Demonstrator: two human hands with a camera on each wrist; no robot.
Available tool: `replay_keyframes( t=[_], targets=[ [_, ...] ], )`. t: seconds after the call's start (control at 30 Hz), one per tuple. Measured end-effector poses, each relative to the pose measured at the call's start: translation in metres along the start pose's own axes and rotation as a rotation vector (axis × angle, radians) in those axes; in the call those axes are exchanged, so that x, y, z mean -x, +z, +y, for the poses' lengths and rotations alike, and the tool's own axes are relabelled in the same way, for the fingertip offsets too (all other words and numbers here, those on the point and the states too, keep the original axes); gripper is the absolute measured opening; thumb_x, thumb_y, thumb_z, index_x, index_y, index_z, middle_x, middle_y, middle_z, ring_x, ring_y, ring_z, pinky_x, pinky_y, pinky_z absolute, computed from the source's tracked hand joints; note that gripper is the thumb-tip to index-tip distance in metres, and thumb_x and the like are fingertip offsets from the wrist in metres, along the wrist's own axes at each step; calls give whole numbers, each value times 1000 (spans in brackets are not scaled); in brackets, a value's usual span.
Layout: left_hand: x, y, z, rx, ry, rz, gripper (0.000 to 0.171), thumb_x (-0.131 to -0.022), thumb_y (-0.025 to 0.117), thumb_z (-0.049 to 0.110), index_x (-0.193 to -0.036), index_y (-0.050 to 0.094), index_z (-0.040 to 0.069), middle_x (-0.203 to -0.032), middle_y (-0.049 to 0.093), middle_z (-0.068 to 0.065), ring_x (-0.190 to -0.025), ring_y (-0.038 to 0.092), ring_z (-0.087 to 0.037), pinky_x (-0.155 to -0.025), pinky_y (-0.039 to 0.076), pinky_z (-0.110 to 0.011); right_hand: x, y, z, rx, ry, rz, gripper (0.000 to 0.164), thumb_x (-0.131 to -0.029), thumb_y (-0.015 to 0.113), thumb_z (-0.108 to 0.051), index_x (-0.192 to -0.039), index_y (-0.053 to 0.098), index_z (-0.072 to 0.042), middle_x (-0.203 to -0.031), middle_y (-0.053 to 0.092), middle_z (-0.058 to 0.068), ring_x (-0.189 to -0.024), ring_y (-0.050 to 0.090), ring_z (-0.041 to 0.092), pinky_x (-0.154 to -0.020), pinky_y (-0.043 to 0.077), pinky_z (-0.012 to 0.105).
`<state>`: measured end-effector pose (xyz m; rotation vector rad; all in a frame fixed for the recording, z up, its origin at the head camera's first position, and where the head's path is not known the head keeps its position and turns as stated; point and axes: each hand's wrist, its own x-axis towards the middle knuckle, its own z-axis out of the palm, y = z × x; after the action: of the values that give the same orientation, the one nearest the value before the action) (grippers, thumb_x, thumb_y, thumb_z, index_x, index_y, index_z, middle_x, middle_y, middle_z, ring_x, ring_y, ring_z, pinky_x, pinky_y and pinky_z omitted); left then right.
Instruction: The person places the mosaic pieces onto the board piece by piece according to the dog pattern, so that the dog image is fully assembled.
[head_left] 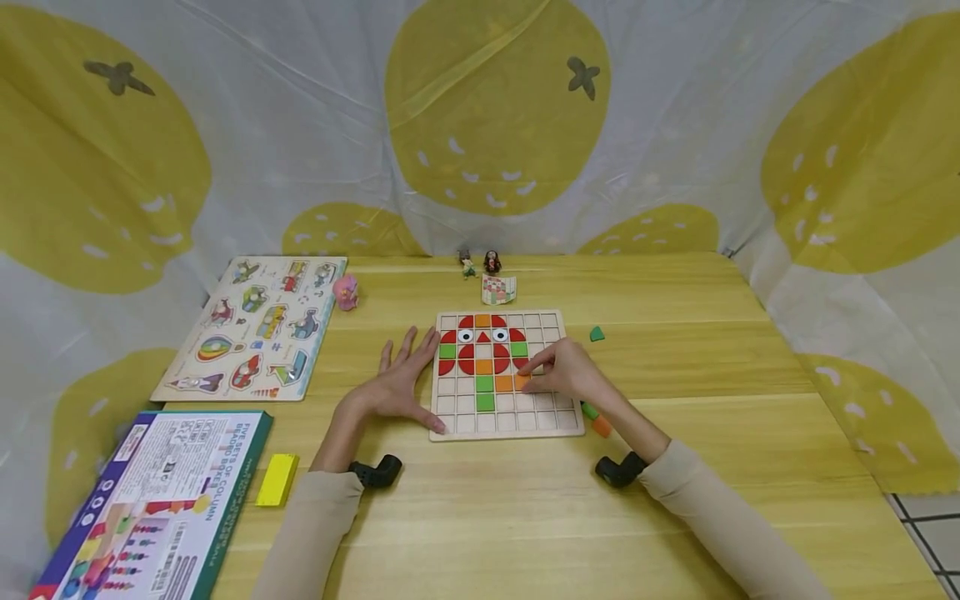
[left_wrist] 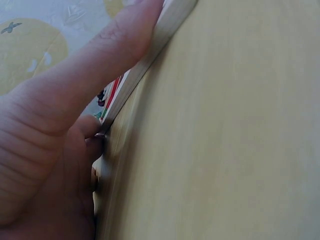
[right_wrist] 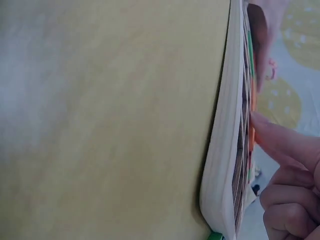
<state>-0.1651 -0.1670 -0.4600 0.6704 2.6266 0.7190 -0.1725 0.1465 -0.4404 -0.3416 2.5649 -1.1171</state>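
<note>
A wooden grid board lies on the table, with red, green and orange tiles forming a figure with two eye tiles. My left hand is spread along its left side, thumb at the near corner and fingertips by the far part of that edge. My right hand pinches an orange square tile low over the grid, beside another orange tile. In the right wrist view, the thumb meets the orange tile's edge and the other fingers are curled. The left wrist view shows the left thumb against the board's side.
Loose green and orange pieces lie right of the board. Behind it are a small pattern card and two figurines. At left are a picture puzzle, a pink toy, a box and a yellow block.
</note>
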Motion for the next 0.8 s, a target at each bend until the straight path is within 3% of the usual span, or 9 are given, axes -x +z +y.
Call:
replay_keyframes(
  t=[0.17,0.23,0.37,0.53,0.67,0.8],
  targets=[
    [-2,0,-1,-14,-4,-7,145,-52,85,64,-156,-2,14,-165,-7,-4,-150,-18,-35,-115,-13,-63,4,-10,4,-37,-38,-45,25,-78,81,-23,-102,78,-17,-62,57,0,-53,30,12,-47,24,20],
    [-3,-1,-1,-19,-6,-8,145,-52,85,65,-156,-2,14,-165,-8,-3,-150,-18,-34,-116,-13,-62,10,-22,9,-36,-37,-39,28,-81,78,-26,-107,76,-17,-57,44,1,-52,30,13,-47,24,21],
    [-3,-3,-1,-16,-10,-8,146,-51,85,66,-156,-2,15,-165,-8,-3,-150,-18,-34,-116,-13,-62,28,-54,30,5,-51,-35,32,-83,76,-30,-111,73,-16,-58,34,-3,-53,31,12,-49,26,22],
    [-3,-2,0,-4,0,-11,145,-52,84,66,-156,-2,14,-165,-8,-4,-150,-18,-35,-115,-13,-63,58,-85,68,-34,-72,-171,47,-77,81,-20,-119,67,-6,-59,32,-3,-53,30,6,-50,29,22],
    [-3,0,0,-19,-13,-20,144,-52,84,66,-156,-2,15,-165,-8,-3,-150,-18,-34,-116,-13,-62,72,-89,89,-99,-49,-293,67,-71,85,-16,-130,55,-3,-62,30,-2,-54,29,5,-49,27,21],
    [-3,0,1,-25,-21,-23,144,-53,84,66,-156,-3,15,-165,-9,-2,-150,-19,-33,-116,-13,-62,70,-83,94,-120,-60,-291,61,-72,84,-17,-123,53,-3,-63,31,-2,-55,30,5,-51,30,20]
  ],
)
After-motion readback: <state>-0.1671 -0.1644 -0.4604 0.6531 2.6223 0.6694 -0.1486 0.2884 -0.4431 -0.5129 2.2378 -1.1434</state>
